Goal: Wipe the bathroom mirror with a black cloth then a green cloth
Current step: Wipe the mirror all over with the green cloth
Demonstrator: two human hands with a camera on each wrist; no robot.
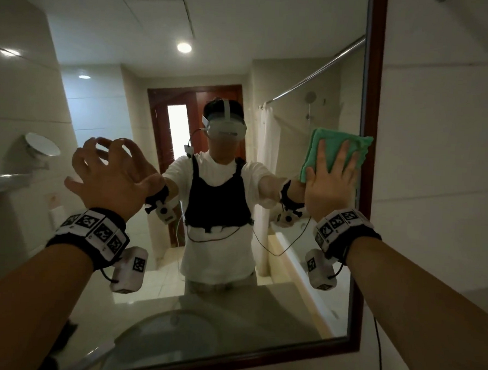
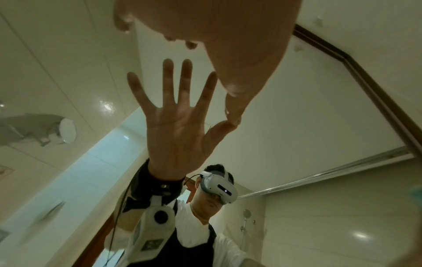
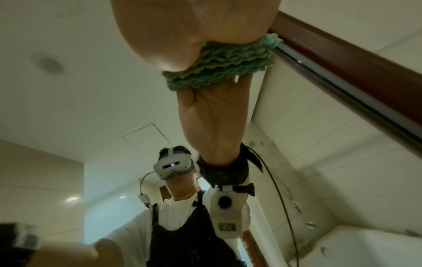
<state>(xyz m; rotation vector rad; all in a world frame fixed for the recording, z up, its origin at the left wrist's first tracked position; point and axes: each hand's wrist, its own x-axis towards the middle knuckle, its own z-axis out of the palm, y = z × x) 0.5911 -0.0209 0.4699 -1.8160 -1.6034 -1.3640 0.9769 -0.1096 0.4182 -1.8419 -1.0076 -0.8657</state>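
The bathroom mirror (image 1: 220,70) fills the head view, with its brown wooden frame (image 1: 370,106) down the right side. A folded green cloth (image 1: 335,144) lies flat on the glass against the right frame. My right hand (image 1: 332,175) presses it there with straight, spread fingers. In the right wrist view the green cloth (image 3: 228,70) is squeezed between my right hand (image 3: 182,36) and the glass, beside the frame (image 3: 342,59). My left hand (image 1: 110,175) is spread, holds nothing and touches the glass at mid-left; in the left wrist view the left hand (image 2: 217,36) meets its reflection. No black cloth is in view.
A tiled wall (image 1: 436,166) lies right of the frame, with a thin cable (image 1: 378,347) hanging down it. A glass shelf (image 1: 0,177) juts out at the far left. The glass reflects a round wall mirror (image 1: 42,144), a basin (image 1: 172,336) and a shower rail (image 1: 322,70).
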